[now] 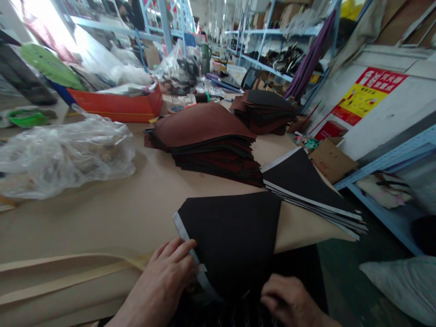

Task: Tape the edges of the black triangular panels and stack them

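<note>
A black sheet-material panel (pixel 235 227) with a pale strip along its left edge lies over the near edge of the table. My left hand (pixel 170 268) is on that strip, its fingers together and bent over the edge; the thumb is hidden. A small whitish tab (pixel 202 268) sticks out by my left fingertips. At the lower right, my right hand (pixel 289 297) is curled closed beside the panel's lower end, slightly blurred. What its fingers hold, if anything, does not show. A fanned stack of black pale-edged panels (pixel 303 181) lies to the right.
Stacks of brown panels (pixel 207 127) and darker ones (pixel 265 106) sit ahead on the tan-covered table (pixel 153 204). Crumpled clear plastic (pixel 75 154) and an orange-red box (pixel 119 104) are at left. Blue shelving (pixel 391 168) and a pale sack (pixel 405 286) flank the right side.
</note>
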`<state>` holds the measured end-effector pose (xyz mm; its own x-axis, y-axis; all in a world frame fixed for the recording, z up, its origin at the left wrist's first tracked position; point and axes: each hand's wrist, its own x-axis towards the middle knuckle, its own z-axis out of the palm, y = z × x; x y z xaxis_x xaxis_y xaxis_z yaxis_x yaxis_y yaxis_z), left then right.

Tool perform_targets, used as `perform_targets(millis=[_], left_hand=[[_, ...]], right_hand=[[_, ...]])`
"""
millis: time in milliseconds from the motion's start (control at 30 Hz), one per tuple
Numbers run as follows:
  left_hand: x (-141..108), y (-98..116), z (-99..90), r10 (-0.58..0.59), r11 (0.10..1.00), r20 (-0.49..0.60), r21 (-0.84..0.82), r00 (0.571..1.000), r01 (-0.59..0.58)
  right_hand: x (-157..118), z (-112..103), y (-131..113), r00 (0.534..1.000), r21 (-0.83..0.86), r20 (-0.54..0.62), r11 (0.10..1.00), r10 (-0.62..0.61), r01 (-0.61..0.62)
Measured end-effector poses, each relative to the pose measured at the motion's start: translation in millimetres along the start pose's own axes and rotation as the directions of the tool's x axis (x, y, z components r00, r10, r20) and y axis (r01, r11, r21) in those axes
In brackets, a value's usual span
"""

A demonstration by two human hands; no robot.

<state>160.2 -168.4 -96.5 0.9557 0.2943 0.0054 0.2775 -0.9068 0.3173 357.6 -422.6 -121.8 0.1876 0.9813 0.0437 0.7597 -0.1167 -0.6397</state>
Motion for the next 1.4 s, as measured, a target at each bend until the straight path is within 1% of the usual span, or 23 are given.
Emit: perform_targets(millis=[33,67,100,167,233,333,400,467,533,567,600,667,733,800,867,900,967,1067,1133,1200,1267,1333,1400], left_hand=[[-5,-2,0.5,0.003,1.0,-0.021,-0.006,1.0,-0.003],[-10,-3,0.1,0.003,1.0,-0.033,-0.012,0.999,-0.004],[-13,-4,-1.2,0.001,1.0,-0.027,-0.017,1.0,-0.001],[-18,-4,-6.5,0.001,1.0,0.02,-0.031,1.0,-0.001],[-19,-3,-14.5,0.011,0.997,0.074,-0.075,0.997,-0.006],[-17,2,-29.1,-0.032,0.968,0.055,-0.248,0.998,0.045],[-13,9,-38.6,-0.122,0.91,0.082,-0.388,0.989,0.145],[-5,20,-45.9,-0.194,0.851,0.158,-0.465,0.968,0.246],[10,32,-49.4,-0.241,0.808,0.209,-0.497,0.948,0.315],[18,39,-49.5,-0.256,0.788,0.221,-0.517,0.941,0.335],[27,45,-48.7,-0.263,0.766,0.226,-0.541,0.938,0.346],[44,55,-45.5,-0.273,0.73,0.219,-0.588,0.937,0.35],[58,61,-42.4,-0.281,0.715,0.203,-0.607,0.938,0.346],[66,65,-41.2,-0.286,0.721,0.185,-0.605,0.94,0.339],[71,68,-41.8,-0.286,0.729,0.177,-0.597,0.942,0.334],[73,70,-42.4,-0.281,0.735,0.171,-0.595,0.944,0.326],[76,71,-42.9,-0.271,0.743,0.161,-0.592,0.949,0.312],[78,70,-40.5,-0.245,0.756,0.158,-0.587,0.957,0.29],[78,67,-37.3,-0.238,0.756,0.178,-0.583,0.955,0.297],[80,63,-34.2,-0.234,0.754,0.222,-0.573,0.947,0.321],[82,60,-32.6,-0.222,0.755,0.294,-0.551,0.93,0.355],[85,57,-33.6,-0.199,0.78,0.343,-0.512,0.918,0.36],[87,53,-37.5,-0.19,0.811,0.36,-0.466,0.913,0.352]], right_hand=[[6,-18,-2,0.992,0.026,-0.092,0.996,0.09,-0.088],[13,-37,-2,0.97,0.045,-0.168,0.984,0.176,-0.171],[21,-54,-2,0.949,0.05,-0.223,0.975,0.223,-0.217],[41,-79,4,0.927,-0.001,-0.287,0.968,0.24,-0.251],[60,-89,16,0.927,-0.11,-0.312,0.961,0.207,-0.252],[81,-83,35,0.932,-0.237,-0.301,0.93,0.203,-0.279],[88,-78,42,0.938,-0.238,-0.266,0.927,0.224,-0.289],[91,-78,41,0.95,-0.121,-0.214,0.959,0.228,-0.258],[93,-80,33,0.953,0.095,-0.19,0.97,0.236,-0.222],[94,-81,28,0.95,0.204,-0.188,0.956,0.248,-0.209],[95,-82,21,0.945,0.293,-0.193,0.935,0.265,-0.202],[97,-82,7,0.935,0.401,-0.199,0.895,0.293,-0.195],[98,-79,-7,0.93,0.489,-0.158,0.845,0.332,-0.219],[98,-75,-21,0.927,0.599,-0.051,0.754,0.372,-0.27],[100,-70,-30,0.926,0.687,0.072,0.654,0.371,-0.316],[101,-67,-34,0.926,0.709,0.105,0.626,0.362,-0.325],[105,-62,-36,0.928,0.716,0.119,0.617,0.353,-0.327],[114,-56,-34,0.932,0.685,0.131,0.649,0.337,-0.331],[118,-54,-32,0.939,0.664,0.155,0.671,0.307,-0.329],[120,-53,-32,0.94,0.646,0.164,0.687,0.3,-0.332],[120,-53,-33,0.938,0.627,0.163,0.702,0.306,-0.338],[119,-55,-32,0.937,0.588,0.15,0.733,0.316,-0.341],[116,-60,-26,0.935,0.557,0.135,0.756,0.327,-0.345]])
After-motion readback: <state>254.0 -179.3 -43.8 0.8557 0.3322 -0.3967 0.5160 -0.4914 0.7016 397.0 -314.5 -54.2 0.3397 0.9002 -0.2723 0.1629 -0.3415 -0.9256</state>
